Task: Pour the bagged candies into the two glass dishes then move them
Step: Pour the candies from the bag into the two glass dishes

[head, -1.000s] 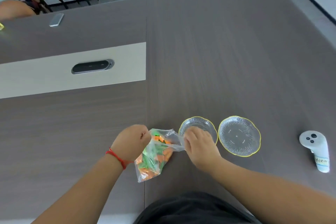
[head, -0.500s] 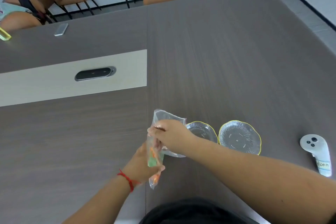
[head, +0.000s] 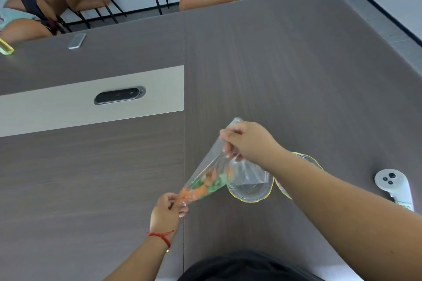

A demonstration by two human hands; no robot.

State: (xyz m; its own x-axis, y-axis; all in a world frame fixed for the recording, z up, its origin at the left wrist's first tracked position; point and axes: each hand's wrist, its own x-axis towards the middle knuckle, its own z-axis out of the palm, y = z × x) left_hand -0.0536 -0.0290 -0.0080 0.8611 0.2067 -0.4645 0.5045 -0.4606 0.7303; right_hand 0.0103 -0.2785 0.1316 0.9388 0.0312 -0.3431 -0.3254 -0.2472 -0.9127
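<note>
While the bag (head: 219, 173) hangs stretched in the air between our hands, just above the near glass dish (head: 250, 191), the risk we judge most likely is a spill: the candies (head: 203, 186) sit bunched at the low corner by our left hand, away from the mouth, so a sudden tip could send them out in a rush, past the shallow rim and onto the counter (head: 296, 75). The thin film could also slip from our fingertips if we pull too hard. The bag is clear, soft plastic, drawn into a taut slanted wedge, with orange and green pieces showing through. Our left hand (head: 167, 210) pinches its lower corner between thumb and fingers; our right hand (head: 247, 141) pinches the upper edge, fingers curled into the film. Both dishes look empty, though the second dish (head: 306, 159) is largely hidden behind our right forearm. A white controller (head: 394, 186) lies well apart to the right.
</note>
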